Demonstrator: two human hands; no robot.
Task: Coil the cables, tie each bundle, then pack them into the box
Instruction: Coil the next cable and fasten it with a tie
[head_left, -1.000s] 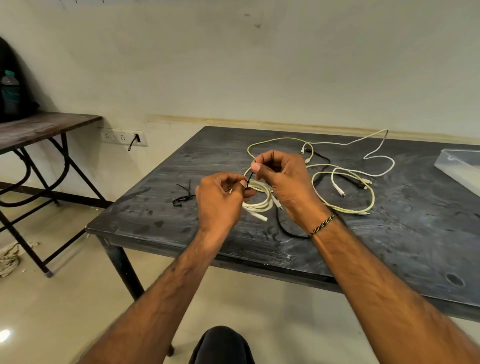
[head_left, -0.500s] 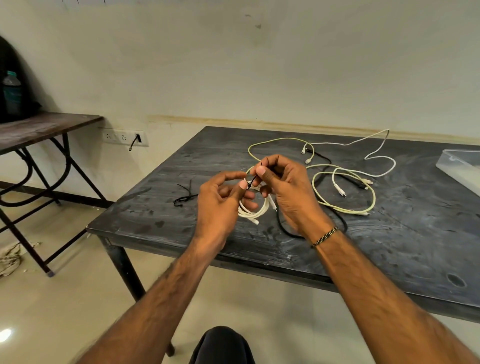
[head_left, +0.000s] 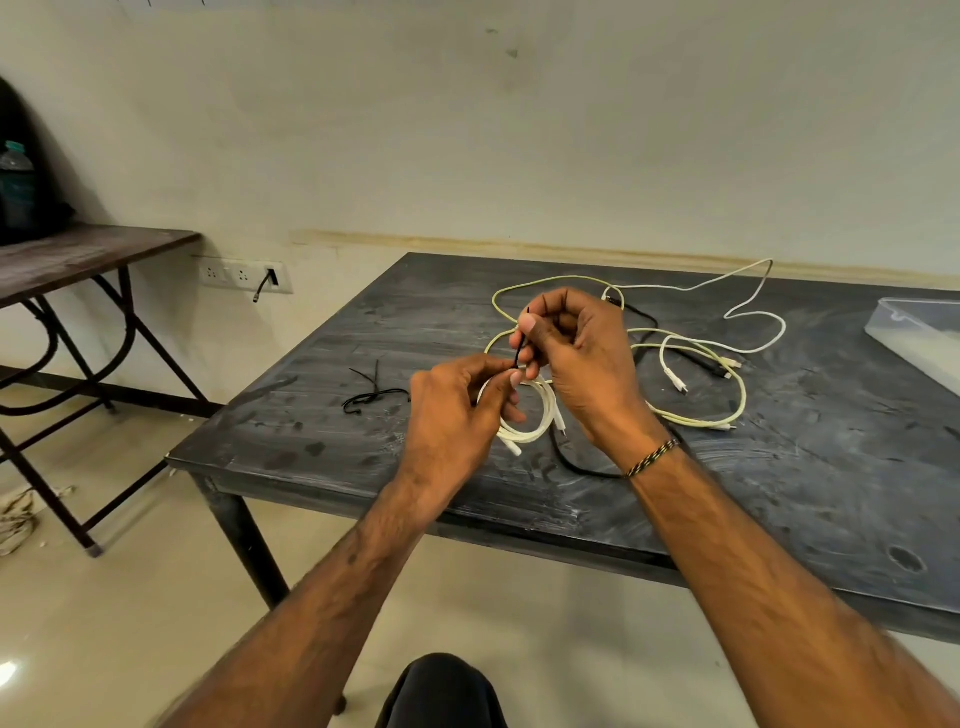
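Your hands (head_left: 524, 374) hold a coiled cable (head_left: 535, 415) above the table (head_left: 779, 493), with loose ties (head_left: 371, 395) lying to their left. Loose cables (head_left: 696, 353) sprawl behind and to the right, and the box (head_left: 919, 338) sits at the far right edge.

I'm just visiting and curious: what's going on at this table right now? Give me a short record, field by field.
activity: a person is tying a coiled white cable with a thin black tie
left hand: holds the coil and pinches the tie's lower end
right hand: pinches the tie's upper part
loose cables: white, yellowish and black, uncoiled on the dark table
spare ties: black, left of the hands
clear box: right edge; contents cannot be told
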